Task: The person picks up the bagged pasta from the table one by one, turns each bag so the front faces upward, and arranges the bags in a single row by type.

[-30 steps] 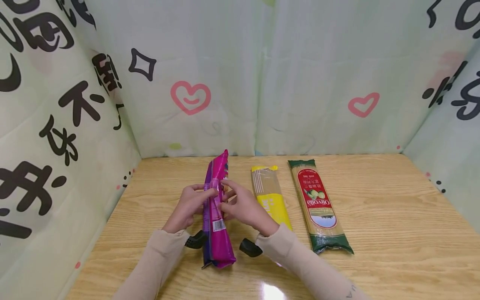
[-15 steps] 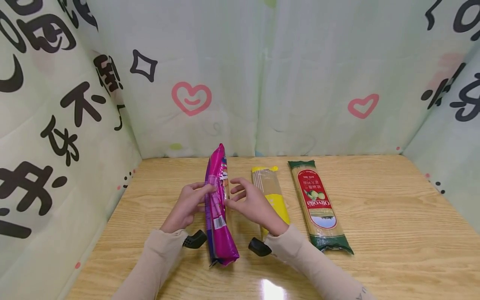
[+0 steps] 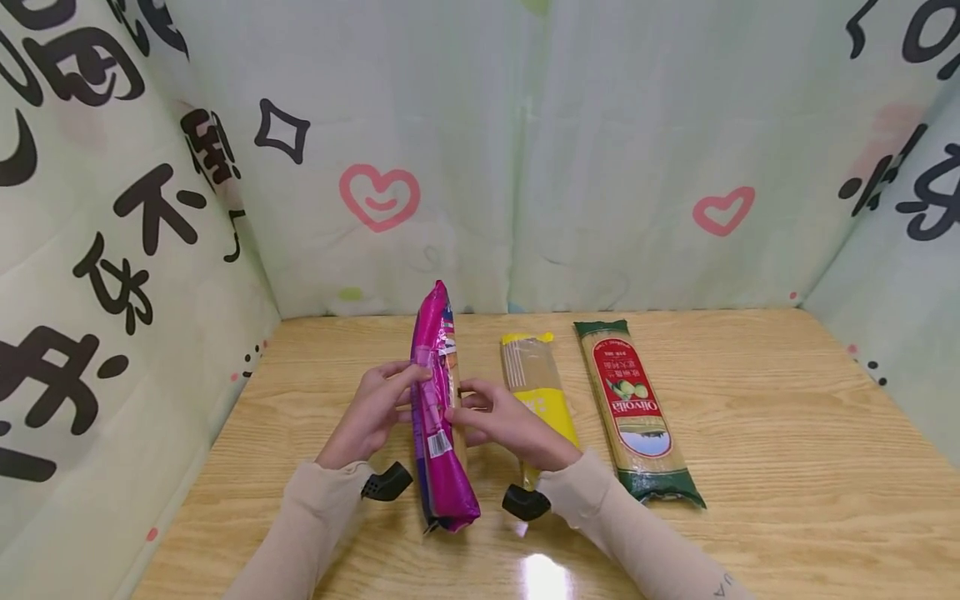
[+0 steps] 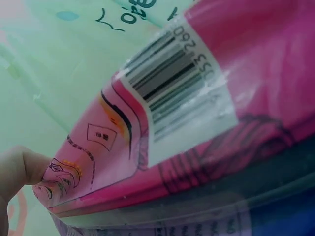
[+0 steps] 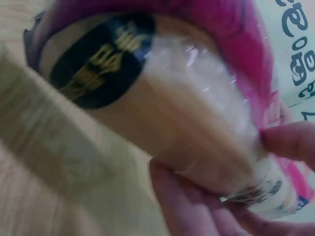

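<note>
A magenta pack of dried noodles stands on its narrow side between both hands, its barcode side towards the head camera. My left hand grips its left side, thumb over the near face and fingers behind. On the other side my right hand holds the pack's right edge between thumb and fingers. The left wrist view shows the crinkled pack with its barcode and part of one finger at its far end. Through a clear window, pale noodles show in the right wrist view, with fingers below and the thumb above.
A yellow-and-clear noodle pack lies just right of the right hand, partly covered by the forearm. Further right lies a green-ended spaghetti pack with a red label. Printed curtains enclose the wooden table at back and sides.
The pack has turned slightly, showing more of its windowed right side, and its far end has risen. My right hand lifted its fingers away, then took hold of the right edge. The left hand kept its grip.
</note>
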Demonstrator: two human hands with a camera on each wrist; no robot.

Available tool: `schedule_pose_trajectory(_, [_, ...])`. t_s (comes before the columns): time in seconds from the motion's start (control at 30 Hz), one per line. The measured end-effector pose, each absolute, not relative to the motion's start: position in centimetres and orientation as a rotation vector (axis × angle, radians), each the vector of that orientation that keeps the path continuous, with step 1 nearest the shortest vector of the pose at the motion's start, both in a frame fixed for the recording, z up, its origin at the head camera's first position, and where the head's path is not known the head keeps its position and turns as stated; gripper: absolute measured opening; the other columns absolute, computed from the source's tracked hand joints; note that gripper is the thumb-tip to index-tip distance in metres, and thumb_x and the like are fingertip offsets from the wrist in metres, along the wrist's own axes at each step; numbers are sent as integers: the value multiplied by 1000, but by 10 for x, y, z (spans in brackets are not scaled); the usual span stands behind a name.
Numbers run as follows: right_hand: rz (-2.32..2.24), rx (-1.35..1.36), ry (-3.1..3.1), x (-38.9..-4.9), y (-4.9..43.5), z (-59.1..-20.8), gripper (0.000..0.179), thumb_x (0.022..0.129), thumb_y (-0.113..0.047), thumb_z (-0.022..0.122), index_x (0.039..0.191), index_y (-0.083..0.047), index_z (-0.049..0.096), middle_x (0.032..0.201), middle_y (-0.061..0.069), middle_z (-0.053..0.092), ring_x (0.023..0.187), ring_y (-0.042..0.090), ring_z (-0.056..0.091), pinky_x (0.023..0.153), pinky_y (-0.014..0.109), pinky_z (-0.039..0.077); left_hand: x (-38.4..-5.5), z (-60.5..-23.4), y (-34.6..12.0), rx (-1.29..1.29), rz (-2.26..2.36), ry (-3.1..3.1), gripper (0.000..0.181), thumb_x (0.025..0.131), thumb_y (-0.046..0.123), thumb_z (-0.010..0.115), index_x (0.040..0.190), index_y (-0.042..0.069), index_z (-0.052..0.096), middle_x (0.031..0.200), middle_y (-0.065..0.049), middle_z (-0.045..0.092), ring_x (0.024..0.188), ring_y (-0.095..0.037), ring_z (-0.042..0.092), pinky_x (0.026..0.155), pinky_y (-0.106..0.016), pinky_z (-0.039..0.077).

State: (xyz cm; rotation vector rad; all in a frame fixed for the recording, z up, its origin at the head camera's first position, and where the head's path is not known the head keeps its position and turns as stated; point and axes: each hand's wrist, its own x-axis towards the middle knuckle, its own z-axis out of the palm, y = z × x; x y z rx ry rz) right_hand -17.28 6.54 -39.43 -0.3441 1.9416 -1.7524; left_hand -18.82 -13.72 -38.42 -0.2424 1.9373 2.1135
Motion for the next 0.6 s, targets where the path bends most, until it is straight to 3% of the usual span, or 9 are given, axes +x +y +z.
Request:
schedule_pose_trajectory(0.4, [-1824, -299, 1918, -173, 65, -399, 50, 93, -17, 67, 133, 2, 45, 108, 19, 66, 89, 20, 66, 80, 40, 61, -186, -385, -135, -203, 2094, 1948, 61, 90, 24, 68, 139, -2, 43, 125, -21, 60, 98, -24, 67, 79, -39, 60])
schedule_pose_trajectory(0.6, [-1820, -264, 1960, -174, 65, -397, 49, 92, -17, 68, 131, 3, 47, 106, 18, 67, 86, 19, 66, 78, 39, 61, -186, -386, -134, -201, 2060, 1967, 63, 90, 29, 70, 139, -1, 46, 126, -20, 61, 100, -24, 67, 81, -41, 60])
